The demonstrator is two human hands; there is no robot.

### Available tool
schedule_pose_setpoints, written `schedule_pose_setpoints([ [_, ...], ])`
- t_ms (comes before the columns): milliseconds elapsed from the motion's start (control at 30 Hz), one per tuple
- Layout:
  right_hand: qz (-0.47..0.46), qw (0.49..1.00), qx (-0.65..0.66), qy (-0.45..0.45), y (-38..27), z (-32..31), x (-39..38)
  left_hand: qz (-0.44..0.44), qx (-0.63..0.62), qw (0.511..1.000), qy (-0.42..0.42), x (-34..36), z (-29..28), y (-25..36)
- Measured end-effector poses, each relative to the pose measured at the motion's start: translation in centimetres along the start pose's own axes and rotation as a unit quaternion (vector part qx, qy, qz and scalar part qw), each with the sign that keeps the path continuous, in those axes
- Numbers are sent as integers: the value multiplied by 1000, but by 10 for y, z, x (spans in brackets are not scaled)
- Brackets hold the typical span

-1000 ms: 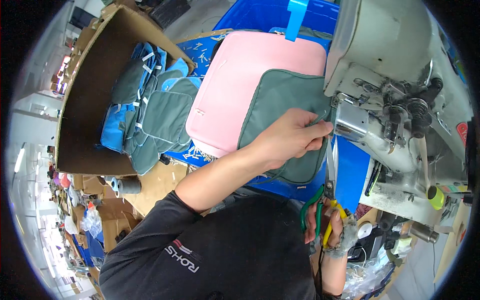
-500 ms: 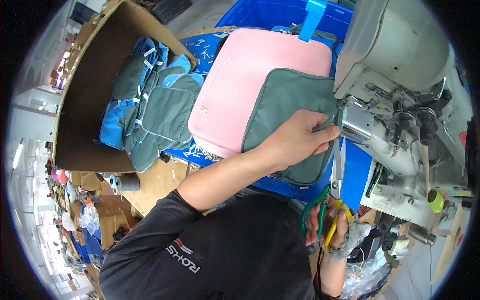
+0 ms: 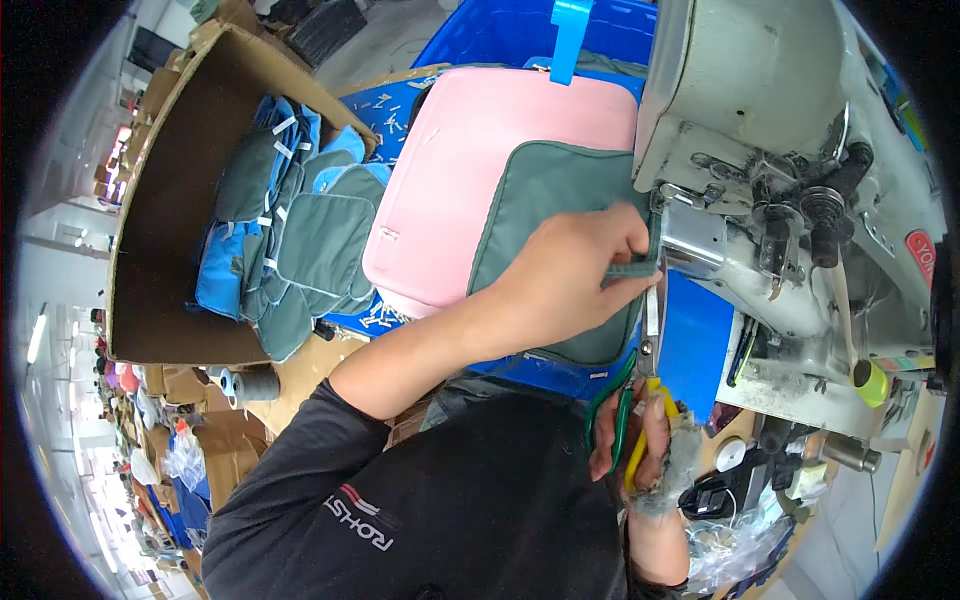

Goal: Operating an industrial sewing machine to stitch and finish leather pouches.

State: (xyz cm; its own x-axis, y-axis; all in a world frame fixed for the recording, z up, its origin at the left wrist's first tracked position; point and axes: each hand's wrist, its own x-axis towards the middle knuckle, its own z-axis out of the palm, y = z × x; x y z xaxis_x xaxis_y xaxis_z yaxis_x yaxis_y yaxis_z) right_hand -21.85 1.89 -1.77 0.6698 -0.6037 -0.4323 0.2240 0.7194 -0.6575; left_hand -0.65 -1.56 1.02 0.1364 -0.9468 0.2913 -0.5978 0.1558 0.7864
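Observation:
My left hand [image 3: 568, 262] pinches a narrow piece along the right edge of a dark green-grey fabric panel [image 3: 530, 190], which lies over a pink padded pad [image 3: 447, 150]. My right hand [image 3: 650, 450], partly covered in worn grey wrapping, grips large scissors [image 3: 646, 350] with green and yellow handles. The blades point up to the fabric's edge beside my left fingertips; their tips are partly hidden there. A sewing machine [image 3: 760, 90] with a polished metal bed end [image 3: 690, 240] stands just right of the fabric.
A cardboard box [image 3: 160, 240] at the left holds stacked blue and green fabric pieces [image 3: 320, 235]. A blue bin [image 3: 470, 30] is behind the pink pad. Small light bits lie scattered on the blue surface [image 3: 695, 350]. A thread cone [image 3: 255, 385] sits at the lower left.
My left hand has turned at the fabric edge, its thumb now lower and the narrow piece bent between its fingers. The whole view has shifted left since half a second ago.

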Motion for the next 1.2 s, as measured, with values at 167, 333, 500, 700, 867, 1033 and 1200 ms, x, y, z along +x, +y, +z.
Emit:
schedule_pose_setpoints([
  [167, -2, 998, -46, 44, 3, 3, 1, 55, 151, 985, -66, 4, -2, 7],
  [333, -10, 997, -76, 31, 4, 4, 1, 61, 144, 987, -44, 3, 3, -1],
  [500, -8, 999, -29, 17, 10, 3, 0, -52, -91, 993, -55, 1, 4, -17],
  [700, 13, 999, -11, 31, 5, 10, 1, -69, -146, 983, -84, 1, 3, -19],
  [867, -21, 997, -77, 25, 2, 18, -2, -36, -91, 988, -120, 5, -3, -16],
  [1033, 10, 999, -33, -5, 5, 16, -4, -22, -153, 982, -112, 7, 2, -23],
  [1200, 15, 1000, -7, -7, 2, 11, -5, -33, -152, 980, -122, 6, 1, -22],
])
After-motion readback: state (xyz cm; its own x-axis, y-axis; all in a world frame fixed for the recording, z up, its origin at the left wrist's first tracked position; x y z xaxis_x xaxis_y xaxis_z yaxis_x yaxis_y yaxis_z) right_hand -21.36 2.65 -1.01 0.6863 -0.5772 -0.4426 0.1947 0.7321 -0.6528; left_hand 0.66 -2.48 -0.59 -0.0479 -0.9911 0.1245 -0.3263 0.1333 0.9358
